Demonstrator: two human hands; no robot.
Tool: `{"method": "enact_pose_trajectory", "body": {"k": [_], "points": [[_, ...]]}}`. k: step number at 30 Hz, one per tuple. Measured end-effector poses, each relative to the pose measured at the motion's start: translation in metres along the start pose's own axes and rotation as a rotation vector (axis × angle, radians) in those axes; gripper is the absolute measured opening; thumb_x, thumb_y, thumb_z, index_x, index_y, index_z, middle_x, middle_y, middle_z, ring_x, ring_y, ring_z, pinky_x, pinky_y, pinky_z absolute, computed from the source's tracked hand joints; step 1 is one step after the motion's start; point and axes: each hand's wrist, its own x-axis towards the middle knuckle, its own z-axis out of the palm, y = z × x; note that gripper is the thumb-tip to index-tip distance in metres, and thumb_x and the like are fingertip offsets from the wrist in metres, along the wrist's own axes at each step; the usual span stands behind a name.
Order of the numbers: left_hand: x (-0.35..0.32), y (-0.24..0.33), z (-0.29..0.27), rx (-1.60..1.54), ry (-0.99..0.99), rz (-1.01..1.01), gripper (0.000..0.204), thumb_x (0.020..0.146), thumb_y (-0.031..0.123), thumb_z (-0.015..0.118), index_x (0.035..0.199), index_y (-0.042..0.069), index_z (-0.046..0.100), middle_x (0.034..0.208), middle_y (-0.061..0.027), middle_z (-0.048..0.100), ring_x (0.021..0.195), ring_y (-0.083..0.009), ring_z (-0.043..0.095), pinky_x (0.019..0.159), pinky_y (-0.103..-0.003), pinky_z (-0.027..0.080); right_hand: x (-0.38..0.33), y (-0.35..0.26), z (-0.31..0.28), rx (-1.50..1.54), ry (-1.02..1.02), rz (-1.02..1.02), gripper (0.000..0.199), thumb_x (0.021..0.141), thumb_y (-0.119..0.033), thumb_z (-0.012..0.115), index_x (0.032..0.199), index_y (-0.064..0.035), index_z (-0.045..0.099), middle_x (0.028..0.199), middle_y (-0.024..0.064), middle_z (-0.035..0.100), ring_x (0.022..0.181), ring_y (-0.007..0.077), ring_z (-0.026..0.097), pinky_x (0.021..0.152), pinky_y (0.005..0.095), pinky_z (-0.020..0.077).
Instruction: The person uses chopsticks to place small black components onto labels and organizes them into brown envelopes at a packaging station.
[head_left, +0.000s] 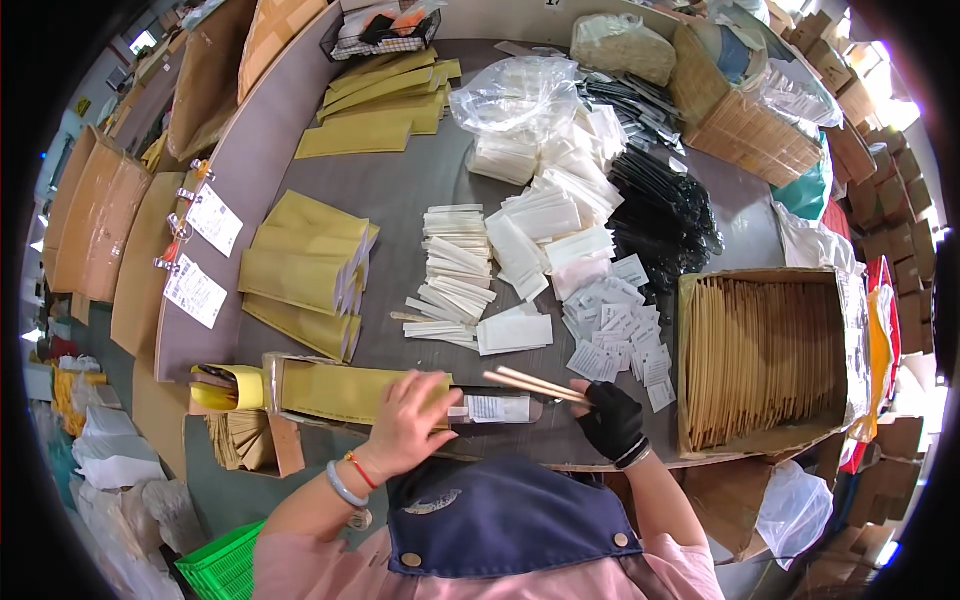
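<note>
So the right hand (612,420), in a black glove, has a couple of pale sticks (540,386) pinched in its fingers, right around lower center of the frame. Left hand (408,415) is bare and sits over the end of a yellow envelope (325,392) a bit left of there; can't tell if it's actually gripping it. Just right of that hand there's a white label (500,409). Further out: white packets (455,265) mid-frame, small printed cards (612,325) right of center, and a packed cardboard box (765,450) at lower right.
</note>
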Motion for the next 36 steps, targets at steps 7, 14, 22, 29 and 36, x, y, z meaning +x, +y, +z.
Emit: {"method": "enact_pose_trajectory", "body": {"k": [7,14,22,29,36], "points": [[0.003,-0.016,0.001,0.003,-0.043,-0.008,0.068,0.062,0.030,0.084,0.122,0.008,0.060,0.125,-0.0096,0.053,0.116,-0.0326,0.046,0.103,-0.049,0.034,0.004,0.018,0.007,-0.341,-0.230,-0.219,0.041,0.079,-0.023,0.071,0.118,-0.0299,0.065,0.065,0.0068,0.054,0.061,0.0272,0.057,0.055,0.0407,0.0465],[0.030,0.011,0.029,-0.091,0.012,0.061,0.065,0.059,0.024,0.084,0.116,0.003,0.061,0.115,-0.0075,0.057,0.106,-0.0294,0.050,0.094,-0.042,0.042,0.023,-0.027,0.062,0.056,-0.159,-0.356,0.029,0.078,-0.011,0.068,0.107,-0.0159,0.068,0.081,0.0109,0.065,0.075,0.0315,0.063,0.066,0.0409,0.0515],[0.038,0.012,0.038,-0.042,-0.047,0.065,0.069,0.059,0.022,0.085,0.121,0.007,0.060,0.117,-0.0073,0.055,0.107,-0.0290,0.049,0.093,-0.041,0.043,0.017,-0.039,0.059,0.313,-0.241,0.138,0.015,0.077,-0.010,0.071,0.091,-0.0052,0.067,0.095,0.0158,0.065,0.085,0.0342,0.063,0.075,0.0380,0.0510],[0.055,0.012,0.025,0.173,-0.278,0.187,0.048,0.062,0.020,0.081,0.107,0.019,0.066,0.105,-0.0093,0.054,0.098,-0.0299,0.051,0.084,-0.041,0.045,0.028,-0.042,0.041,-0.171,-0.055,-0.177,0.049,0.068,-0.035,0.078,0.107,-0.0106,0.060,0.107,0.0090,0.059,0.102,0.0284,0.057,0.086,0.0446,0.0428],[0.085,0.026,-0.030,0.251,-0.281,0.348,0.029,0.069,0.019,0.072,0.097,0.022,0.064,0.103,-0.0107,0.051,0.093,-0.0297,0.051,0.076,-0.041,0.044,0.042,-0.066,-0.010,-0.286,-0.074,-0.204,0.060,0.062,-0.040,0.080,0.111,-0.0118,0.060,0.104,0.0073,0.058,0.099,0.0279,0.056,0.086,0.0441,0.0391]]}}
